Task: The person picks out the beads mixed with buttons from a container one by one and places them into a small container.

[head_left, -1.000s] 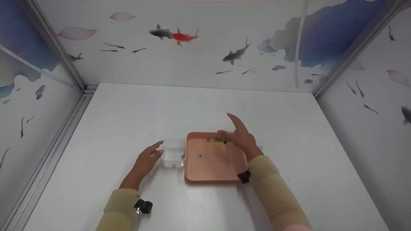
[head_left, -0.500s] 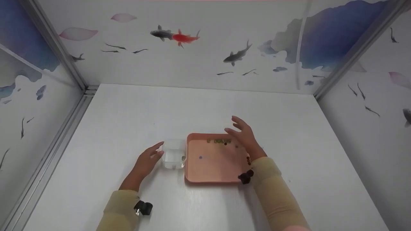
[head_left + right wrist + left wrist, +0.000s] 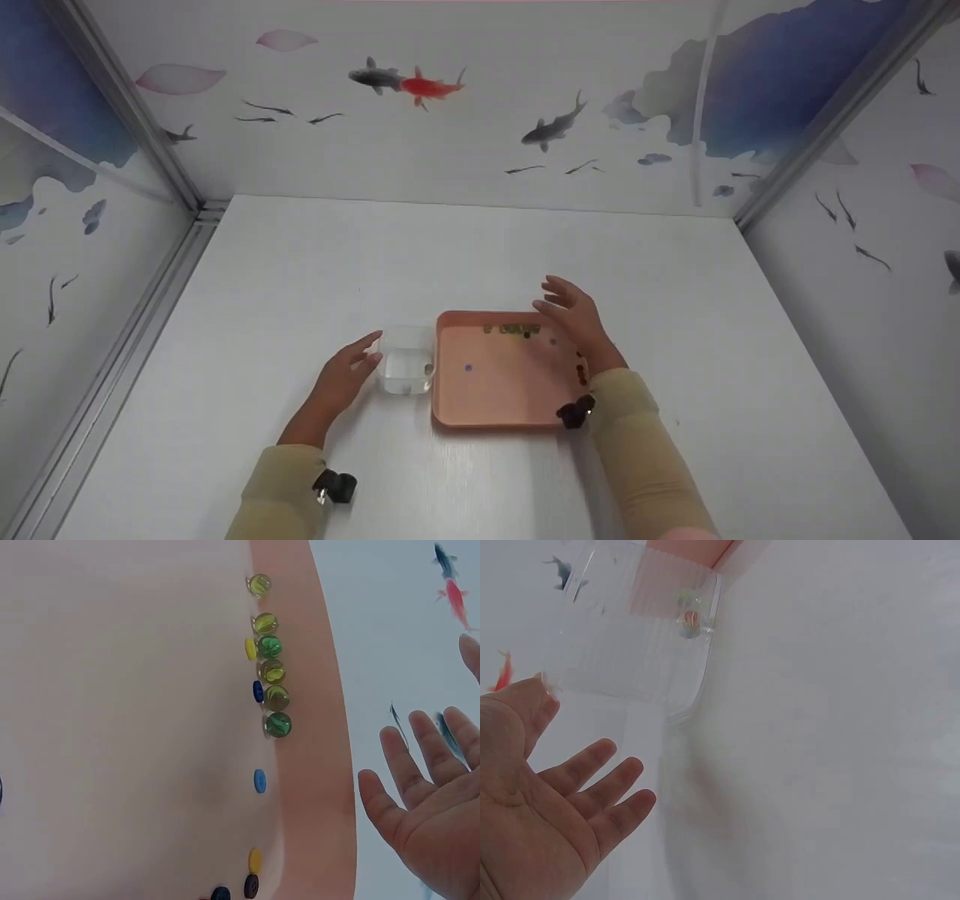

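Observation:
My left hand (image 3: 341, 379) is at the left side of a clear plastic box (image 3: 405, 361), fingers extended; in the left wrist view a fingertip (image 3: 549, 694) meets the box's edge. Inside the box, near one wall, a small orange-and-white marble (image 3: 691, 619) shows. Against the box's right side lies a shallow orange tray (image 3: 495, 409). Along its far wall sit several glass marbles (image 3: 278, 724), green and yellow. Buttons lie there too, among them a light blue button (image 3: 260, 781) and a yellow button (image 3: 256, 860). Over the tray's far right corner my right hand (image 3: 579, 319) hovers, holding nothing, fingers loosely spread.
White tabletop (image 3: 480, 247) surrounds the tray and box. Panels with painted fish (image 3: 431, 88) enclose the table at the back and both sides. Dark reddish pieces (image 3: 581, 371) lie along the tray's right side, beside my right wrist.
My right hand has drawn back to the right from above the marbles, uncovering more of the row and the tray's right side. The left hand and the box stay in place.

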Available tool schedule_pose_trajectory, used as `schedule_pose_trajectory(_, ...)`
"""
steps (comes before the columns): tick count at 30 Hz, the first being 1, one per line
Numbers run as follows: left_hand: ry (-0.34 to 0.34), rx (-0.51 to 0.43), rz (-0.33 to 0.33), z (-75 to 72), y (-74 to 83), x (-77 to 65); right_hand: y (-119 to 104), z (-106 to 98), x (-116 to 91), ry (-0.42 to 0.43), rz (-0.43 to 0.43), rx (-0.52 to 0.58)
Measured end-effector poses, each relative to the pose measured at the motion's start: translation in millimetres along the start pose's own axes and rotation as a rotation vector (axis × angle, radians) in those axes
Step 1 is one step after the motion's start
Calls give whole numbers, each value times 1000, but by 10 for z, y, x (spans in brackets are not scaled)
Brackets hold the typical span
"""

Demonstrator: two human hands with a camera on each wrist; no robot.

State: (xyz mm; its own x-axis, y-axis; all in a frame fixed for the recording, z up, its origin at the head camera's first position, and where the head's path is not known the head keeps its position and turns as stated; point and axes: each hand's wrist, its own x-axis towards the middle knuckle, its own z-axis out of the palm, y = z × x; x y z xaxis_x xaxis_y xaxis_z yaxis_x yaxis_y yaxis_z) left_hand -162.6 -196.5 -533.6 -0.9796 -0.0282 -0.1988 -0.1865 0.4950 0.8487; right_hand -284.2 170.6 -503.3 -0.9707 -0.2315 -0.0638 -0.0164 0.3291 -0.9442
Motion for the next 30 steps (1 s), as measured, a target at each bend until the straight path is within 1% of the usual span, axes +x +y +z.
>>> schedule_pose_trajectory(8,1,14,-16,-1,10,-14,53,22,16,14,38,-54)
schedule_pose_trajectory(14,-1,14,-33,3,11,-6,54,14,1,-5,50,-30)
schedule_pose_trajectory(20,-3,-5,-32,6,4,-8,87,7,6,-35,56,-7)
schedule_pose_trajectory(26,-2,12,-36,13,3,-2,100,-2,14,-13,140,-40)
schedule_pose_trajectory(30,1,13,-44,11,9,3,99,-13,17,-12,159,-72)
